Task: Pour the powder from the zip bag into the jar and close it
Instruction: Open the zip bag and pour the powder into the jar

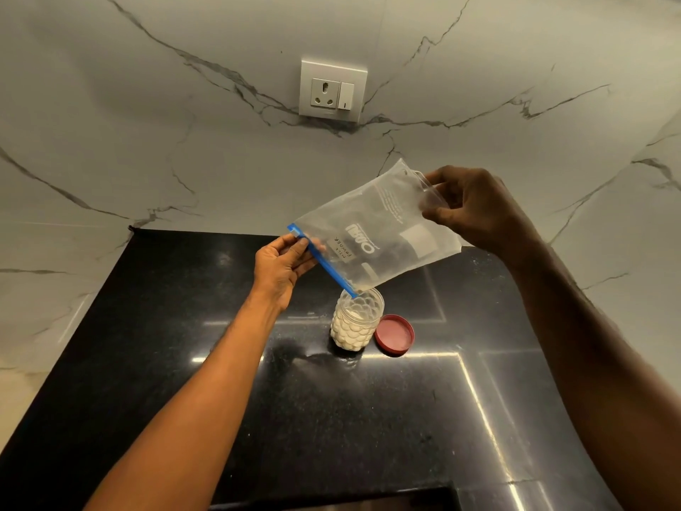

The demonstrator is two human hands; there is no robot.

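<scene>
Both hands tilt zip bag over jar

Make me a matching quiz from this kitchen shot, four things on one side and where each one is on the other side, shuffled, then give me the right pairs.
Things:
1. zip bag
2. jar
3. red lid
4. socket plate

Places:
A. lying on the black counter, right of the jar
B. mounted on the marble wall
C. held tilted in the air by the left hand and right hand
D. standing open on the counter under the bag's blue zip corner

Pairs: 1-C, 2-D, 3-A, 4-B
</scene>
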